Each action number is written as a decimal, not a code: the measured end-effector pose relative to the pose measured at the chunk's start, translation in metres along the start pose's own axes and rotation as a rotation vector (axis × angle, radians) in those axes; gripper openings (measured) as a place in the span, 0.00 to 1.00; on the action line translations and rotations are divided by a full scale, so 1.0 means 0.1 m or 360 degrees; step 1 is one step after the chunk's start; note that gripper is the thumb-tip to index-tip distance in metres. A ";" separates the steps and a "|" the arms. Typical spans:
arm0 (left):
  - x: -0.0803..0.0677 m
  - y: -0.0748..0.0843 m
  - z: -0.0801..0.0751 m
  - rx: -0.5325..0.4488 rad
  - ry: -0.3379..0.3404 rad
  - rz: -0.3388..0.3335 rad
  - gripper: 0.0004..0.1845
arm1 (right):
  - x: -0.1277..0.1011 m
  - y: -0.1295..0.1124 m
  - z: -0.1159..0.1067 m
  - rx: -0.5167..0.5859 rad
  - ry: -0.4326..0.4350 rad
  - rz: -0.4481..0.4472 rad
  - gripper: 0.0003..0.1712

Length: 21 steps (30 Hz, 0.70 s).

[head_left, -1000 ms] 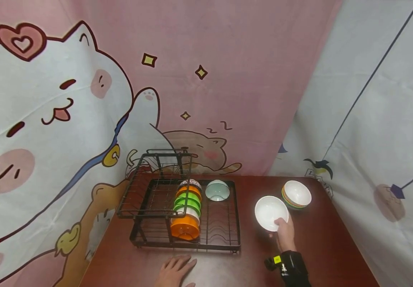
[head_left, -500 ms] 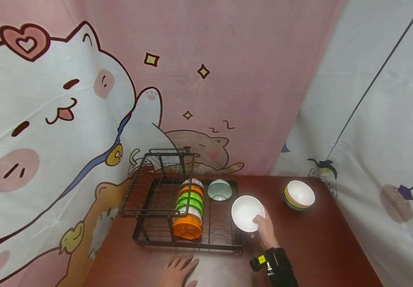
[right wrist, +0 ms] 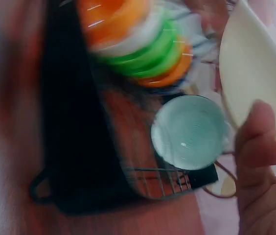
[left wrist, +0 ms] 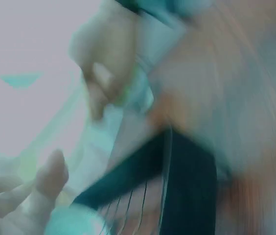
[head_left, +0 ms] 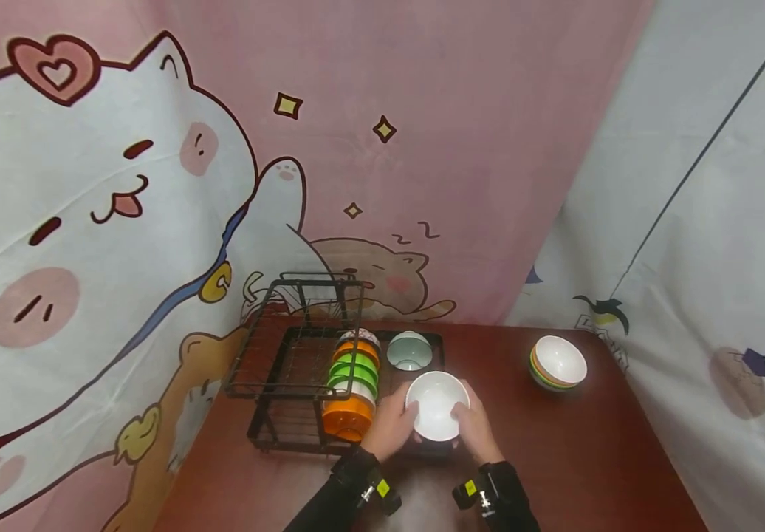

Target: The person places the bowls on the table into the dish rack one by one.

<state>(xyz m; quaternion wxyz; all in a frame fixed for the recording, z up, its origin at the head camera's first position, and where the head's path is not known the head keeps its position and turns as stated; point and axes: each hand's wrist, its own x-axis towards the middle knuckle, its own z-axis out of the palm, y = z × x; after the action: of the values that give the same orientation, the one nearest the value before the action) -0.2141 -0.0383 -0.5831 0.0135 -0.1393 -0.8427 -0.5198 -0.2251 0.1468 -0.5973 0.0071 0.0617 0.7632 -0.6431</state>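
Observation:
A white bowl (head_left: 437, 406) is held up over the right front of the black dish rack (head_left: 289, 446), its inside turned toward me. My left hand (head_left: 392, 423) grips its left side with the thumb at the rim. On the opposite side my right hand (head_left: 477, 425) grips the rim, thumb inside. From the right wrist, the bowl (right wrist: 255, 63) appears tilted beside my thumb. A pale green bowl (head_left: 410, 352) stands on edge in the rack just behind. Left of it runs a row of bowls, with an orange bowl (head_left: 348, 421) frontmost. The left wrist view is badly blurred.
A stack of nested bowls (head_left: 560, 360), white on top, stands at the back right of the red-brown table (head_left: 575, 451). The rack's raised upper tier (head_left: 283, 355) overhangs its left side. A cartoon-printed cloth (head_left: 475, 148) hangs behind the table.
My right hand has carried the white bowl leftward from the table's right side to over the rack. My left hand has risen from the table's front to take the bowl's left side.

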 end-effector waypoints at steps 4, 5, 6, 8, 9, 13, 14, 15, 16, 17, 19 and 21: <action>0.09 -0.04 0.15 -0.0045 -0.0059 -0.0210 0.21 | -0.04 0.05 0.03 -0.0082 -0.0026 -0.0002 0.31; 0.09 -0.07 0.16 -0.0031 -0.0062 -0.0224 0.21 | -0.05 0.07 0.03 -0.0086 -0.0016 0.0010 0.31; 0.08 -0.09 0.18 -0.0012 -0.0066 -0.0227 0.21 | -0.05 0.09 0.04 -0.0089 -0.0010 0.0018 0.30; 0.09 -0.10 0.19 0.0014 -0.0059 -0.0200 0.21 | -0.05 0.13 0.02 -0.0091 -0.0006 0.0014 0.30; 0.11 -0.10 0.19 0.0052 -0.0049 -0.0171 0.21 | -0.05 0.13 0.00 -0.0090 -0.0010 0.0004 0.30; 0.33 -0.05 0.12 0.0214 0.0014 0.0061 0.26 | -0.05 0.10 -0.15 -0.0055 -0.0065 -0.0132 0.28; 0.41 -0.04 0.08 0.0288 0.0038 0.0136 0.28 | -0.05 0.09 -0.21 -0.0067 -0.0066 -0.0184 0.29; 0.49 -0.04 0.04 0.0376 0.0068 0.0210 0.30 | -0.06 0.10 -0.28 -0.0106 -0.0057 -0.0233 0.31; 0.58 -0.04 0.00 0.0448 0.0095 0.0287 0.32 | -0.07 0.12 -0.35 -0.0150 -0.0047 -0.0279 0.33; 0.66 -0.05 -0.05 0.0541 0.0120 0.0348 0.34 | -0.08 0.16 -0.43 -0.0233 -0.0017 -0.0309 0.35; 0.82 -0.10 -0.13 0.0741 0.0148 0.0448 0.37 | -0.10 0.26 -0.59 -0.0465 0.0056 -0.0335 0.38; 0.94 -0.16 -0.18 0.0971 0.0162 0.0523 0.38 | -0.11 0.42 -0.77 -0.0756 0.0122 -0.0304 0.43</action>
<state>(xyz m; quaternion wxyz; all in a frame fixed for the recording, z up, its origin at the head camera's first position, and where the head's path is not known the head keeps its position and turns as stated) -0.3106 -0.0404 -0.5731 0.1800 -0.2365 -0.9239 -0.2411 -0.2043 0.2287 -0.6243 -0.0683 0.0104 0.8949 -0.4409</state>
